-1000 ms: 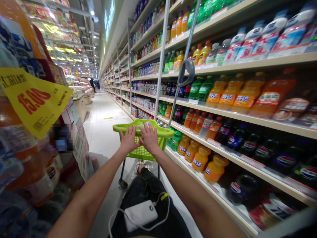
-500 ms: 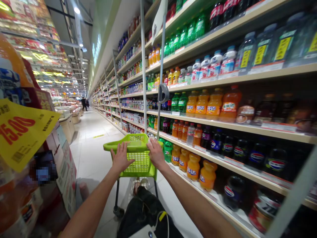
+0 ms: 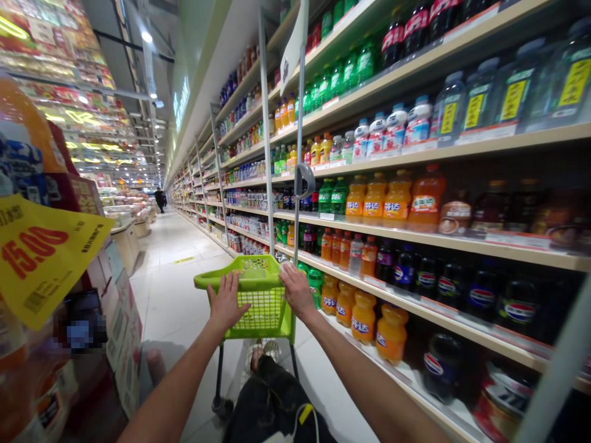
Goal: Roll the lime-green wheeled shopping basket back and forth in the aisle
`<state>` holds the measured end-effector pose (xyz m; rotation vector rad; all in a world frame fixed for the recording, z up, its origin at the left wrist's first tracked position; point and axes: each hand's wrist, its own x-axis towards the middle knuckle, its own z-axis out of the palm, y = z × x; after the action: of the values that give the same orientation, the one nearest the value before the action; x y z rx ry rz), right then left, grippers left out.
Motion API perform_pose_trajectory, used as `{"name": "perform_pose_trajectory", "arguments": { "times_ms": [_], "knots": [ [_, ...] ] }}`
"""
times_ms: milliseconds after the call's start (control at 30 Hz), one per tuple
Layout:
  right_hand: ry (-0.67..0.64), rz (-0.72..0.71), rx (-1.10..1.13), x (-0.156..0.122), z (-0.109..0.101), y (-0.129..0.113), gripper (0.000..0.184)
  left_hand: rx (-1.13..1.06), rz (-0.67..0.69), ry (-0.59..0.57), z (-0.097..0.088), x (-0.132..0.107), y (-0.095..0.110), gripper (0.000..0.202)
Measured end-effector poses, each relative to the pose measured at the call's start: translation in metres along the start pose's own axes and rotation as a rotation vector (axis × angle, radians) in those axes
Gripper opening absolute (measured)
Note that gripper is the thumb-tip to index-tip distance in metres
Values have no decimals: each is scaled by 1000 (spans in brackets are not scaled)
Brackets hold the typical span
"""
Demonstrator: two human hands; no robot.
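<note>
A lime-green plastic shopping basket on a wheeled trolley frame [image 3: 261,304] stands in front of me, its wheels and dark legs visible below it. My left hand [image 3: 226,301] rests with spread fingers on the basket's near left side. My right hand [image 3: 298,292] curls over the rim at its right corner. Both arms reach forward from the bottom of the view. Below the basket are my dark trouser legs [image 3: 272,400] and a shoe. The basket's inside is mostly hidden by its rim and my hands.
Long shelves of bottled drinks [image 3: 462,240] run along the right, close to the trolley, with orange bottles [image 3: 392,326] on a low shelf. A yellow price sign [image 3: 41,258] hangs at left beside a display. A tiled aisle [image 3: 170,301] stretches ahead to a distant person [image 3: 159,198].
The view has tilted upward and shifted, so the white power bank on my lap has left the frame. The trolley sits further along the shelves, and both hands stay on the basket.
</note>
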<state>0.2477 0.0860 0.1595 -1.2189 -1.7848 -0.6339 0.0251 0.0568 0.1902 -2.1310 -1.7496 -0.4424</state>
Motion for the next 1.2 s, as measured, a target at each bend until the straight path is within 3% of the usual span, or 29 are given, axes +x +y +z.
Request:
{"name": "perform_pose_trajectory", "arguments": {
  "times_ms": [133,333,433,600,667,833,900,1000,1100,1200],
  "knots": [
    [58,114,5,-1,5,1,55,-2,-7,6,2,1,3,80],
    [-43,-58,81,0,11,-26,57,-12,18,9,-3,0,-1,76],
    [-46,-21,76,-2,3,-9,52,-9,-22,51,2,-1,-11,72],
    [25,216,64,-6,-9,22,48,4,-37,93,14,-4,-20,74],
    [4,203,84,-5,-6,14,49,4,-35,90,16,-4,-17,74],
    [-63,-1,144,1,11,-34,48,40,-21,60,9,-5,-12,74],
    [-71,-44,149,2,13,-39,47,56,-12,43,5,-5,-14,73],
    [-75,-17,130,-1,7,-21,48,67,-38,27,2,-6,-22,71],
    [-35,102,94,-7,-4,7,48,83,-64,24,3,-7,-30,71],
    [22,207,79,-10,-6,15,49,99,-48,39,7,-9,-31,71]
  ]
}}
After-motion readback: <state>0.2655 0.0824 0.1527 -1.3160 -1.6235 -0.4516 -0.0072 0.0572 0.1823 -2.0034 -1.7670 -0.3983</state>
